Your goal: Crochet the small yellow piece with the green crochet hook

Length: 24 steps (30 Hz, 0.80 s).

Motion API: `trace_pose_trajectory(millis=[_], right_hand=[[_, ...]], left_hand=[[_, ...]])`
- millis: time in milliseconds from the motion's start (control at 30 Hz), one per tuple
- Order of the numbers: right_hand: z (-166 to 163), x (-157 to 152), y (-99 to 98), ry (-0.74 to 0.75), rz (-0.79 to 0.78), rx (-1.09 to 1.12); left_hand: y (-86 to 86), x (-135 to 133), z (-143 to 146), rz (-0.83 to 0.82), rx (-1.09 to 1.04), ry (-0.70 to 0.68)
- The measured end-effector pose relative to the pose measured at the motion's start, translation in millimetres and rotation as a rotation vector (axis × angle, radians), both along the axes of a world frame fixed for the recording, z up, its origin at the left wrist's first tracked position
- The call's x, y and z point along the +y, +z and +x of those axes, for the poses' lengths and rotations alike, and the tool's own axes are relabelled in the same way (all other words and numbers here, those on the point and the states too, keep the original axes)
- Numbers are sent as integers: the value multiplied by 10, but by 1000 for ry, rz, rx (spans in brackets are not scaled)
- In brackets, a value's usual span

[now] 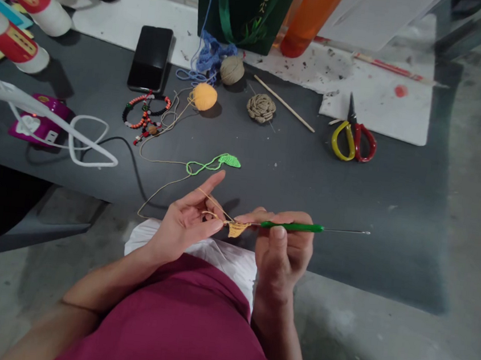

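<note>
My right hand (284, 245) is closed round the green handle of a crochet hook (293, 227), whose bare metal end points right. On the hook's left part sits a small piece of yellow crochet (237, 229). My left hand (191, 215) pinches near the left edge of that piece, thumb against fingers, with the index finger raised and the yarn running over it. This thin yarn trails left across the table towards a yellow yarn ball (205, 96). Just beyond my left hand lies a green crocheted leaf (229, 160) with a loose tail.
Scissors (352, 137), a wooden stick (283, 103), a brown crocheted flower (261, 108), a beige yarn ball (232, 70) and blue yarn (214, 54) lie farther back. A phone (150, 59), beaded bracelets (144, 112) and a white lamp arm (46, 107) are left. An orange bottle (311, 18) stands behind.
</note>
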State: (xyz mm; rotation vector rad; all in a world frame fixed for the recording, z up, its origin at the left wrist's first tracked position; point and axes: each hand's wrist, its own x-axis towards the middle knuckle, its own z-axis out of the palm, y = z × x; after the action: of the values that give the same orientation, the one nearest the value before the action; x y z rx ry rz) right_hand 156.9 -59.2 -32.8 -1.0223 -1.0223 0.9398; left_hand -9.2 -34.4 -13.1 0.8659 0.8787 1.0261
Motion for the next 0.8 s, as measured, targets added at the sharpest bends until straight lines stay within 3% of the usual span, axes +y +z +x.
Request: trace_pose_trajectory(millis=[233,467,800], right_hand=[[-4,-15,16,36,35,-8],[-2,-28,-19,-37,15,-44],[-3,-23,75,-5,155,-142]], left_hand=[[40,14,-1,57,28,1],[56,18,0,41,36,8],[55,10,2,52,74,17]])
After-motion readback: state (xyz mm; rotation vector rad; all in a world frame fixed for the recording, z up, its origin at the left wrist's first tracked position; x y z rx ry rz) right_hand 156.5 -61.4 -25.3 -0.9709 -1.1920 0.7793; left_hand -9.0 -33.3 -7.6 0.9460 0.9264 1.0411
